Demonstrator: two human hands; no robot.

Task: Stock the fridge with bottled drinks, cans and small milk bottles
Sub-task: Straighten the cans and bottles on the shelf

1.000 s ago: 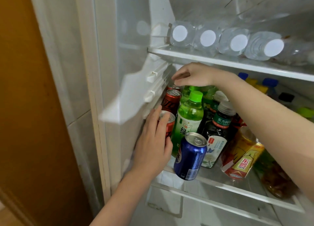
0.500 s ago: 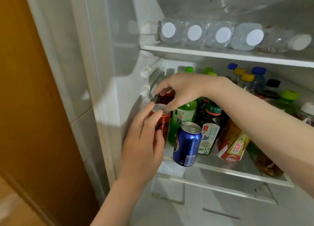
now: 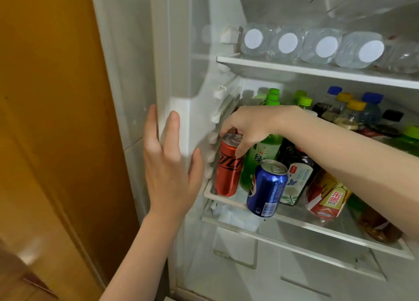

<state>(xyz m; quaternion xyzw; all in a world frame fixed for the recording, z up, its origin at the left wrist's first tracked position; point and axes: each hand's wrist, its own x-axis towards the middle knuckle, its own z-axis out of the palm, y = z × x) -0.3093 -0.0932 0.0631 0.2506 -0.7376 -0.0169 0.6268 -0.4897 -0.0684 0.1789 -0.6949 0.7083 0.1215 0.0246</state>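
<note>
One red aluminium can (image 3: 227,167) stands beneath the right hand (image 3: 251,125), which grips its top. Beside it, the left hand (image 3: 169,164) is spread flat, empty.

- Red cola can (image 3: 227,167): upright at the front left corner of the middle shelf (image 3: 317,227), close to the fridge wall; the right hand (image 3: 251,128) pinches its top rim.
- Blue can (image 3: 267,187): unopened, at the shelf's front edge, just right of the red can.
- Green tea bottle (image 3: 260,155): upright behind both cans, cap hidden.
- Dark tea bottle (image 3: 294,183): white flower label, right of the blue can.
- Yellow-and-red labelled bottle (image 3: 326,196): leaning, further right.
- Water bottles (image 3: 290,43): four lying on the upper shelf, white caps facing out.
- Back-row bottles (image 3: 353,105): upright, with green, yellow, blue and black caps.
</note>
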